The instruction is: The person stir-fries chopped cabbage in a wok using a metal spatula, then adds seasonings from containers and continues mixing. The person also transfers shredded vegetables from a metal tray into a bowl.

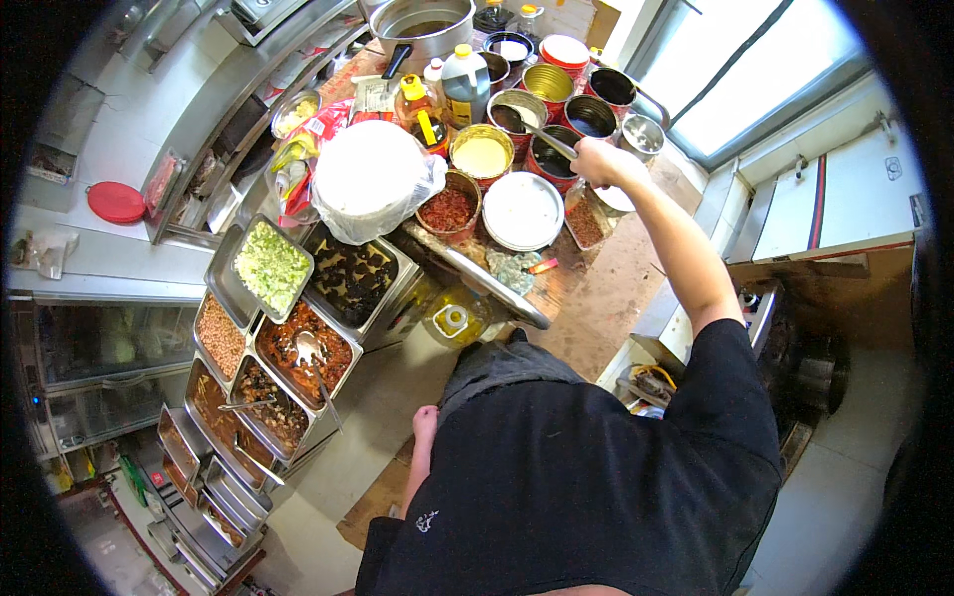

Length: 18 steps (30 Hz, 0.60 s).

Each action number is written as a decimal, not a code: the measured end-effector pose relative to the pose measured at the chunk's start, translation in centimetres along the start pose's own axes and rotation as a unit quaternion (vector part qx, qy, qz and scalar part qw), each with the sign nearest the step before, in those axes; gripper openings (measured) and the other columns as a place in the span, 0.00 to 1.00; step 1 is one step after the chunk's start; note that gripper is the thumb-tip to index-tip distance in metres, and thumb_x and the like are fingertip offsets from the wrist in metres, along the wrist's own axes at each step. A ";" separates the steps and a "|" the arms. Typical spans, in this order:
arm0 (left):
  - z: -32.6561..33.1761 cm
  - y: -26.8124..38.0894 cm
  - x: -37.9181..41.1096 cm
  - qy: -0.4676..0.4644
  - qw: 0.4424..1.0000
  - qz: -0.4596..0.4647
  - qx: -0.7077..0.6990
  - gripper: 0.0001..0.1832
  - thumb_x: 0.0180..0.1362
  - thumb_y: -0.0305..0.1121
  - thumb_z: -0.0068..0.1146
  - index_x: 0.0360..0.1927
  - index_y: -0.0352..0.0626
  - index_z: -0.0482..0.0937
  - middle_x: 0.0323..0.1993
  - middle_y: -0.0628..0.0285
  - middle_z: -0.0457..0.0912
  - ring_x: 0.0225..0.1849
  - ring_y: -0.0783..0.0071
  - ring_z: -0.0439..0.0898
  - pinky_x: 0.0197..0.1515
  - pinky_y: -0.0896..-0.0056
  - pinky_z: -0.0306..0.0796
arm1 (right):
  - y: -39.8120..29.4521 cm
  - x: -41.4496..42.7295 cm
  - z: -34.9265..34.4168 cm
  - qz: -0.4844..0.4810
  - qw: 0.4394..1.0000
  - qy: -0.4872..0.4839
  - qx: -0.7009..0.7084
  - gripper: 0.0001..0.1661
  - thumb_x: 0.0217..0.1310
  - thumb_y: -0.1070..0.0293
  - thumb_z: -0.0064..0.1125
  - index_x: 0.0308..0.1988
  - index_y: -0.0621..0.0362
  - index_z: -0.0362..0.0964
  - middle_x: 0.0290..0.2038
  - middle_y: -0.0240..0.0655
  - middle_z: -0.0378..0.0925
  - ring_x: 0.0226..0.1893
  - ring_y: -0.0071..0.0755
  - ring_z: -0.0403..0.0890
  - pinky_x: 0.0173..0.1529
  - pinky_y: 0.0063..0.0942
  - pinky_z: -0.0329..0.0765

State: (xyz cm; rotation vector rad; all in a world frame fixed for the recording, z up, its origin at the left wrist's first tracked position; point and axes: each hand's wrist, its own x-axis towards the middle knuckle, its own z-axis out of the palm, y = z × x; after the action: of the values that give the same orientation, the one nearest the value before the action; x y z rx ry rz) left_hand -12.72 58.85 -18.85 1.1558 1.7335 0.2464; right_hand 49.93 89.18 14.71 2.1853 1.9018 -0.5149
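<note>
My right hand (pixel 607 162) is closed around the metal handle of a ladle (pixel 550 139). The dark bowl of the ladle lies over a can with pale contents (pixel 528 112), at its left side. Just below the handle stands a red can with a dark inside (pixel 553 154). A can of pale yellow contents (pixel 482 154) is to the left, and a white round lid (pixel 523 211) is nearer to me. Down by my left hip, my left hand (pixel 425 425) hangs with its fingers curled and nothing visible in it.
Bottles (pixel 466 83) and a big metal pot (pixel 422 30) stand behind the cans. Left are steel food pans, one of chopped green vegetable (pixel 273 268) and one of red sauce (pixel 298 343) with a spoon. An oil jug (pixel 453 319) sits below the table's metal edge (pixel 484 277).
</note>
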 end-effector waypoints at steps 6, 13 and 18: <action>0.3 -1.0 -0.5 0.031 0.998 -0.021 -0.040 0.12 0.60 0.36 0.54 0.36 0.40 0.85 0.32 0.58 0.86 0.37 0.69 0.83 0.43 0.68 0.75 | 0.9 -1.2 -2.4 0.102 0.903 -0.009 0.418 0.16 0.49 0.71 0.55 0.12 0.62 0.66 0.10 0.37 0.67 0.09 0.30 0.69 0.12 0.31 0.63; -0.4 -9.3 -0.6 -0.053 0.978 0.042 0.195 0.13 0.58 0.37 0.57 0.39 0.41 0.85 0.34 0.56 0.86 0.38 0.66 0.83 0.43 0.66 0.75 | 1.7 -6.1 -3.4 0.132 0.826 0.010 0.548 0.10 0.61 0.68 0.55 0.43 0.57 0.75 0.17 0.28 0.70 0.10 0.18 0.66 0.11 0.21 0.63; -2.0 -6.3 -1.8 -0.013 0.988 -0.039 0.149 0.12 0.57 0.37 0.59 0.37 0.41 0.85 0.31 0.57 0.86 0.34 0.67 0.83 0.39 0.66 0.76 | 2.9 -8.3 -3.2 0.135 0.741 -0.005 0.658 0.06 0.64 0.66 0.55 0.39 0.55 0.71 0.16 0.26 0.70 0.08 0.15 0.64 0.10 0.17 0.60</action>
State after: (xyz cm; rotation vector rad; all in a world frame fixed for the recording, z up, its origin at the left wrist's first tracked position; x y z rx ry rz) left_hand -17.93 54.80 -20.70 1.2934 1.8300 -0.0788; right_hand 52.26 82.29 20.61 2.9785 1.1178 -2.3120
